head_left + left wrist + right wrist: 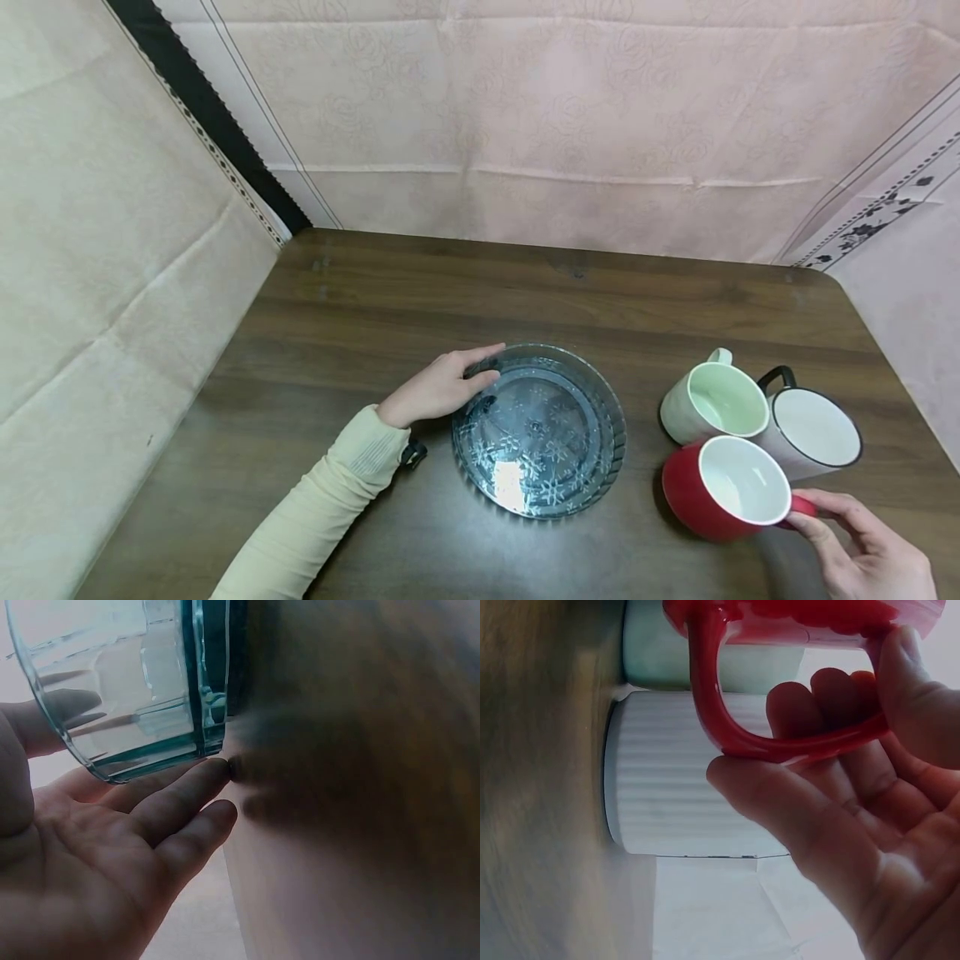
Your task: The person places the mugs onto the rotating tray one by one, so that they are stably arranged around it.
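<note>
A clear bluish glass dish (540, 417) with a fluted wall and a snowflake pattern sits mid-table. My left hand (442, 383) holds it at the far-left rim, thumb over the inside and fingers along the outer wall. Through the glass (120, 645) the thumb shows in the left wrist view. At the right, my right hand (873, 550) pinches the handle of a red mug (693, 496) with a white inside. The handle (742, 739) lies between thumb and fingers in the right wrist view. Whether the red mug touches the table, I cannot tell.
Behind the red mug stand a pale green mug (682, 408) and a white mug (795, 450) with a black rim and handle, close together. The brown wooden table (375, 292) ends at pale patterned cloth (562, 125) at the back and sides.
</note>
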`<action>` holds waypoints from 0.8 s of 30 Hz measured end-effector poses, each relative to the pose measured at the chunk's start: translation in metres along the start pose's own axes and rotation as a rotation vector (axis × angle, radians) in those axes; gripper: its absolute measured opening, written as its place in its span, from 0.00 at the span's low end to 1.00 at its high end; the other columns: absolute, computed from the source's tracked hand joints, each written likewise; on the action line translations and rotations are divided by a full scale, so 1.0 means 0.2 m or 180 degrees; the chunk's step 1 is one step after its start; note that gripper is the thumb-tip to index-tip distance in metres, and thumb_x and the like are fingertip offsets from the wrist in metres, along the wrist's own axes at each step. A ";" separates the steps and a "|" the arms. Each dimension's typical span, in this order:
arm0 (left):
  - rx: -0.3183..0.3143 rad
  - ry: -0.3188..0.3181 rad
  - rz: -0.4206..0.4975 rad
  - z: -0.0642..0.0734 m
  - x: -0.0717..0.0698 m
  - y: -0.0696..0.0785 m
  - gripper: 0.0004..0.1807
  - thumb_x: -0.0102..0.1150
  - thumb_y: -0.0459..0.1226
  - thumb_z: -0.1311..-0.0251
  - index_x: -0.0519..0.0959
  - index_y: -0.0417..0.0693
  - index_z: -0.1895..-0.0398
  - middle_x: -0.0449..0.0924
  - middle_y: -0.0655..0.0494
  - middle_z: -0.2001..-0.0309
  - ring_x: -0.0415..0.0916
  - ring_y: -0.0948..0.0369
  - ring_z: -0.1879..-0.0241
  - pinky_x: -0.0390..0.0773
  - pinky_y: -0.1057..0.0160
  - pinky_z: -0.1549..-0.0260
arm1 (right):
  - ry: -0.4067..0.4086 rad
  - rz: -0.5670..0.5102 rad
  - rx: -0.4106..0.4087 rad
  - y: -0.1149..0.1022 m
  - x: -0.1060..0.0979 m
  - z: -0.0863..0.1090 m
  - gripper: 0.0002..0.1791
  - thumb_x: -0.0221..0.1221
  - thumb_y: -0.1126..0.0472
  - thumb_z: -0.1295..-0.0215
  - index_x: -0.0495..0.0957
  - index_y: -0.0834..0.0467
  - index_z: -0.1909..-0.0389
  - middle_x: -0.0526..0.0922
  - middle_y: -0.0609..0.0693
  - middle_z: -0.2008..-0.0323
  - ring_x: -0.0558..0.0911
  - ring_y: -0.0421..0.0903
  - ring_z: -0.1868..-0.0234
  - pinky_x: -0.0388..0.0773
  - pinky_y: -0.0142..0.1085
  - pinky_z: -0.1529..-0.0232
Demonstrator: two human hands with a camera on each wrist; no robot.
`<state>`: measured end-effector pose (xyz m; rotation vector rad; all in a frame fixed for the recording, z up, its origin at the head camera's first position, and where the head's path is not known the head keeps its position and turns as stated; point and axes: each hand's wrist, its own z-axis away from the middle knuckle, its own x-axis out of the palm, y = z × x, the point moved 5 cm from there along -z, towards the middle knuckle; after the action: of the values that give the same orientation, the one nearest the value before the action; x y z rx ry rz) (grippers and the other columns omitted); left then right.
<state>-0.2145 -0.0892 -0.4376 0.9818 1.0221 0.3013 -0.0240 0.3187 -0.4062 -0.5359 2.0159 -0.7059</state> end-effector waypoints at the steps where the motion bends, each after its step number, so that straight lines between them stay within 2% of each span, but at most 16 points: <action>1: -0.0003 0.0000 -0.0005 0.00 0.00 0.00 0.30 0.47 0.49 0.27 0.59 0.59 0.25 0.55 0.62 0.88 0.52 0.62 0.90 0.69 0.58 0.75 | -0.0003 -0.0003 -0.0015 0.00 0.00 0.00 0.23 0.69 0.87 0.65 0.83 0.69 0.64 0.77 0.18 0.69 0.77 0.22 0.68 0.71 0.14 0.70; 6: -0.0014 0.0000 0.0000 0.00 0.00 0.00 0.30 0.48 0.49 0.27 0.59 0.58 0.25 0.55 0.62 0.88 0.53 0.62 0.90 0.69 0.58 0.76 | 0.0003 -0.0005 -0.0059 -0.01 0.00 0.00 0.22 0.69 0.86 0.65 0.83 0.69 0.64 0.77 0.19 0.69 0.77 0.21 0.67 0.70 0.14 0.69; 15: -0.0016 -0.0005 0.0014 0.00 0.00 0.01 0.29 0.47 0.49 0.27 0.59 0.58 0.25 0.55 0.63 0.88 0.53 0.62 0.90 0.69 0.58 0.76 | -0.0034 0.0050 0.0064 -0.03 0.01 -0.01 0.21 0.69 0.85 0.62 0.83 0.67 0.64 0.77 0.21 0.70 0.77 0.21 0.67 0.72 0.15 0.69; 20: 0.0007 0.0023 -0.0032 0.00 0.00 0.01 0.27 0.44 0.44 0.25 0.60 0.55 0.26 0.55 0.62 0.87 0.54 0.63 0.89 0.69 0.59 0.76 | -0.0027 0.0073 0.0075 -0.04 0.01 -0.02 0.21 0.69 0.85 0.62 0.83 0.66 0.65 0.77 0.22 0.71 0.77 0.21 0.68 0.72 0.15 0.70; 24: -0.0010 0.0053 -0.0051 -0.01 -0.01 0.00 0.25 0.41 0.38 0.24 0.61 0.55 0.26 0.59 0.59 0.84 0.55 0.63 0.88 0.68 0.59 0.78 | -0.0014 0.0040 0.0028 -0.05 0.01 -0.02 0.21 0.70 0.85 0.63 0.83 0.66 0.65 0.77 0.20 0.70 0.75 0.23 0.70 0.68 0.16 0.75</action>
<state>-0.2159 -0.0889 -0.4362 0.9694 1.0438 0.2982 -0.0272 0.3113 -0.3999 -0.5187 2.0094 -0.7053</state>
